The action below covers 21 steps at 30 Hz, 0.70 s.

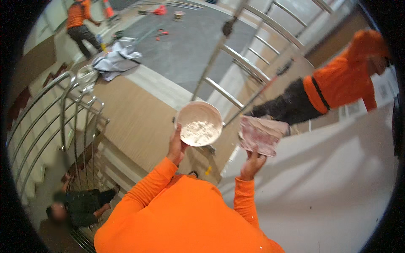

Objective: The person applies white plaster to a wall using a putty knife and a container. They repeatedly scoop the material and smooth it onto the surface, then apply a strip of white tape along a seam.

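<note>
While the left hand (176, 145) grips a bucket (198, 111), the right (252, 164) a board (263, 135), a ladder (246, 63) stands beyond.

Silver metal ladder (245, 63), one o'clock: top cropped. Left hand (175, 148): fingers partly behind round pale bucket (198, 111). Dark-clothed person (84, 204), eight o'clock: head blurred.
</note>
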Tool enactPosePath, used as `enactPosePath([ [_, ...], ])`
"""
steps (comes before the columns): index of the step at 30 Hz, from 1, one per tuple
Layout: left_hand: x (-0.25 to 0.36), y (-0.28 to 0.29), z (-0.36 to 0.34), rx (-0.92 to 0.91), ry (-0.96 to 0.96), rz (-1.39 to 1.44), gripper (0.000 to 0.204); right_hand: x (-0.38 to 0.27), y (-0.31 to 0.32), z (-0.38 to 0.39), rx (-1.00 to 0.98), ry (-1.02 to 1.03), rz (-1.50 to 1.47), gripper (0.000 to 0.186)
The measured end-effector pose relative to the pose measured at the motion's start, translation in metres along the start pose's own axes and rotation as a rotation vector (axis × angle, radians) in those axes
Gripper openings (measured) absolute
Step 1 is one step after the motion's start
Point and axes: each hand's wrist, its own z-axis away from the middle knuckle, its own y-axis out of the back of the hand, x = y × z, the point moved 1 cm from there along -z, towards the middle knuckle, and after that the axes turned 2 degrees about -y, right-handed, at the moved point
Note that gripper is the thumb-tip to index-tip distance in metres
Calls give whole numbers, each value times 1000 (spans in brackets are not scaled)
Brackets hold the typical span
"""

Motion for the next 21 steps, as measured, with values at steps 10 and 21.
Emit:
enactPosePath([
  [10,29,-23,19,-154,-46,-72,62,15,-48,71,-216,528,912,33],
  [21,34,-12,16,-186,-50,-88,61,26,-62,82,-335,653,1187,53],
])
